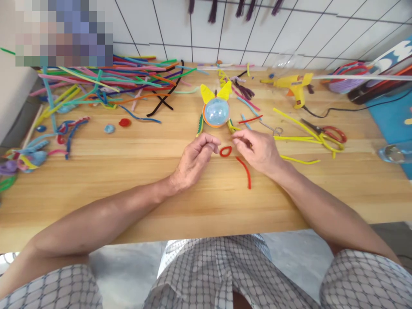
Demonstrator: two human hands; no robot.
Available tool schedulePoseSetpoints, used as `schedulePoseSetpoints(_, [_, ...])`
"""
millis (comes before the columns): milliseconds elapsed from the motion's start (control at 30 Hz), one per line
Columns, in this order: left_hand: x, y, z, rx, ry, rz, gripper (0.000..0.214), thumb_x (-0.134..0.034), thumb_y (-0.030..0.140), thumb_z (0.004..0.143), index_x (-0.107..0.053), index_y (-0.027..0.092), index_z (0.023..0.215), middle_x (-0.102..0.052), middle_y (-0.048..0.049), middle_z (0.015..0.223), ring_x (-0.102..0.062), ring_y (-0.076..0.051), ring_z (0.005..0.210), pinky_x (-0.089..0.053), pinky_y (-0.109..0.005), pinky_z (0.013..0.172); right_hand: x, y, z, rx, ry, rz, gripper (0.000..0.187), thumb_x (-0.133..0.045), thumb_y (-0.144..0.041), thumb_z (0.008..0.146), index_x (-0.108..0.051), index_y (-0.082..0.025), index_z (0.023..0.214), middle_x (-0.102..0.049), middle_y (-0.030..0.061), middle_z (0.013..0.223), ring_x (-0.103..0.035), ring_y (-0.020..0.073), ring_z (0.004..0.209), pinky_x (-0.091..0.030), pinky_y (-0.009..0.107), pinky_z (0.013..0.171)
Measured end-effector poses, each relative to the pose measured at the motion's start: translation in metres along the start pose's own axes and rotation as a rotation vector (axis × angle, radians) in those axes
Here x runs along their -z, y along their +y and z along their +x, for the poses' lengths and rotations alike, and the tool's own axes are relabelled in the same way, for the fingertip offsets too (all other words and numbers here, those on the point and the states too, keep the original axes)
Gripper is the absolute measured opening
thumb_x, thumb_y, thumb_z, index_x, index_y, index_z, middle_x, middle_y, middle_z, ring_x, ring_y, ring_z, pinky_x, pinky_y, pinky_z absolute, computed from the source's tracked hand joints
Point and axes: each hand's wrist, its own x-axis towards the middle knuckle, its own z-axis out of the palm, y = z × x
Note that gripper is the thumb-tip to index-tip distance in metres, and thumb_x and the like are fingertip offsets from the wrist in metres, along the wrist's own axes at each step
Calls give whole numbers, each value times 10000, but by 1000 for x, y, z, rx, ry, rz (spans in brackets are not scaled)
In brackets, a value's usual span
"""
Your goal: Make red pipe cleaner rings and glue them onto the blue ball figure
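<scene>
My left hand hovers over the table with fingers curled and thumb against the forefinger; anything held there is too small to make out. Facing it, my right hand has its thumb and fingers drawn together, their contents hidden. Between the two hands lies a small red pipe cleaner loop. A short, slightly bent red pipe cleaner is just below. Beyond my fingertips sits a clear ball with an orange rim, yellow pointed ears and green-and-yellow strips at its sides.
Loose coloured pipe cleaners are heaped at the back left. Toward the right are a yellow glue gun with a black cord, red-handled scissors and yellow pipe cleaners. A tiled wall borders the wooden table.
</scene>
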Motion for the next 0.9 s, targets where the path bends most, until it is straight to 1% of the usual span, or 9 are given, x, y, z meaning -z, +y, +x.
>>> schedulePoseSetpoints(167, [-3,7,1,37,1,-41,427,-598,587,1097,-683,203,931,-633,-2,803,-411,-85,541,-372,-260,503,-7,-3,-4,28,-151,-199,213,-706,-328,1024,-797,-197,1166,-842,113,1068,-756,269,907,-505,362,773])
schedulePoseSetpoints(267, [-5,10,3,64,19,-46,468,-628,635,1066,-660,204,884,-603,12,753,-400,-82,518,-358,-255,481,-10,-4,-5,32,-194,-265,186,-688,-331,1044,-799,-199,1113,-833,112,1044,-749,280,910,-483,363,753])
schedulePoseSetpoints(333, [-5,10,4,79,19,-16,450,-664,621,1046,-660,203,880,-617,10,765,-417,-85,541,-372,-247,496,-11,-4,-5,45,-197,-260,164,-656,-300,1059,-784,-199,1041,-819,102,995,-734,268,881,-466,359,739])
schedulePoseSetpoints(433, [-5,9,5,79,12,20,383,-717,557,1014,-657,199,892,-657,1,819,-486,-93,612,-419,-235,555,-11,-3,-5,90,-155,-195,173,-620,-289,1080,-739,-198,995,-799,99,969,-714,252,861,-465,356,752])
schedulePoseSetpoints(600, [-7,4,4,80,34,63,319,-808,474,926,-671,209,1039,-667,14,863,-562,-98,646,-450,-232,592,-8,-7,-6,194,-26,-62,175,-584,-304,1101,-680,-220,981,-745,55,858,-661,211,758,-464,344,727])
schedulePoseSetpoints(667, [-6,3,5,80,10,86,301,-804,466,919,-673,205,993,-670,12,836,-579,-106,659,-469,-239,610,-8,-10,-7,209,-1,-4,164,-584,-291,1095,-671,-234,969,-730,36,820,-653,200,735,-472,342,723])
schedulePoseSetpoints(767, [-5,2,7,63,-4,94,285,-764,463,939,-660,203,886,-678,4,802,-591,-120,696,-507,-252,662,-7,-15,-8,139,21,115,126,-604,-339,1083,-677,-247,1035,-755,30,868,-665,192,740,-507,343,730])
schedulePoseSetpoints(833, [-4,2,9,64,10,95,283,-750,458,948,-651,206,865,-661,13,772,-569,-119,684,-504,-252,656,-6,-17,-8,60,42,195,152,-627,-388,1068,-678,-252,1112,-776,32,923,-679,193,760,-534,346,734])
schedulePoseSetpoints(900, [-4,2,9,62,7,96,281,-746,454,949,-649,205,864,-656,15,766,-561,-117,677,-501,-249,649,-6,-17,-7,8,58,239,180,-649,-406,1048,-678,-250,1133,-781,30,935,-678,191,764,-545,344,729])
